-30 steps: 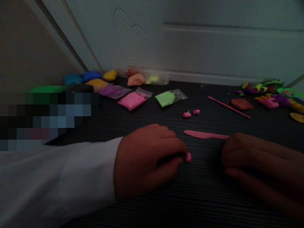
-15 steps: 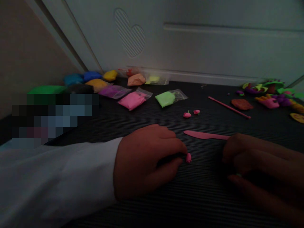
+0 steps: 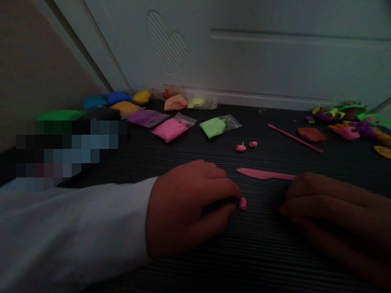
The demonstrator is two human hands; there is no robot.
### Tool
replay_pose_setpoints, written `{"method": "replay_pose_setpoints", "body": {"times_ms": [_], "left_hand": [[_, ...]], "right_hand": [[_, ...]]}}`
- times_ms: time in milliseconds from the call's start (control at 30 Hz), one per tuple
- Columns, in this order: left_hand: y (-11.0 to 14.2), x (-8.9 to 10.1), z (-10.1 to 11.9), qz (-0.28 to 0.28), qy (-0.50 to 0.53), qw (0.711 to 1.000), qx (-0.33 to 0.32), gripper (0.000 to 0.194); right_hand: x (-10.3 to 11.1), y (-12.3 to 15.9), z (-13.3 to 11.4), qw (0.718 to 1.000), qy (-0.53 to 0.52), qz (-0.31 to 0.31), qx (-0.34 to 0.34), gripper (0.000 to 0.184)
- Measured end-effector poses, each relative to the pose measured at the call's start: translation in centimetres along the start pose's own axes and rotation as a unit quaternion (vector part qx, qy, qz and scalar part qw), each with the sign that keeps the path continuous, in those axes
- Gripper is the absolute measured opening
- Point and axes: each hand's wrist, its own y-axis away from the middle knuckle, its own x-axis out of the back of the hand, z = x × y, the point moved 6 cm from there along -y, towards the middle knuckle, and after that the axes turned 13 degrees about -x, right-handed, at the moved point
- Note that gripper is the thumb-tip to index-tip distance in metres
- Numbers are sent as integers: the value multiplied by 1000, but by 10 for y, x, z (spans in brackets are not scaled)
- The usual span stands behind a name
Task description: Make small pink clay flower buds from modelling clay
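My left hand (image 3: pixel 192 207), in a white sleeve, rests on the dark ridged table with thumb and forefinger closed on a small pink clay rosebud (image 3: pixel 242 203). To the right, my right hand (image 3: pixel 332 211) has its thumb and fingers pressed together. The tiny green bit of clay seen on its thumb earlier is hidden between them. Just beyond that hand lies a pink plastic clay knife (image 3: pixel 259 173), its handle end behind the knuckles. Two more pink buds, a left one (image 3: pixel 241 148) and a right one (image 3: pixel 253 144), have thin green stems and lie farther back.
A bag of pink clay (image 3: pixel 169 129) and a bag of light green clay (image 3: pixel 213 127) lie behind the hands. More coloured packs line the back left. A thin pink stick (image 3: pixel 295 138), a reddish-brown clay lump (image 3: pixel 311 134) and several clay figures (image 3: pixel 348 131) are at right.
My right thumb and fingers have come together, covering the small green bit that showed on the thumb. My left hand and the rosebud are nearly still.
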Motion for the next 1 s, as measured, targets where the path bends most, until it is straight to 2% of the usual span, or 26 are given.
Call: {"method": "replay_pose_setpoints", "body": {"times_ms": [167, 300, 533, 733, 1000], "left_hand": [[0, -1, -1, 4, 7, 1000, -2, 17], [0, -1, -1, 7, 7, 1000, -3, 17], [1, -2, -1, 6, 10, 1000, 1, 18], [1, -2, -2, 11, 8, 1000, -3, 17], [1, -1, -1, 22, 19, 1000, -4, 17]], "right_hand": [[-1, -1, 1, 1000, 22, -8, -3, 7], [-1, -1, 1, 1000, 14, -1, -7, 5], [-2, -2, -1, 998, 48, -24, 28, 15], [-3, -5, 1, 997, 59, -25, 33, 14], [-2, 1, 3, 997, 74, -23, 30, 23]]}}
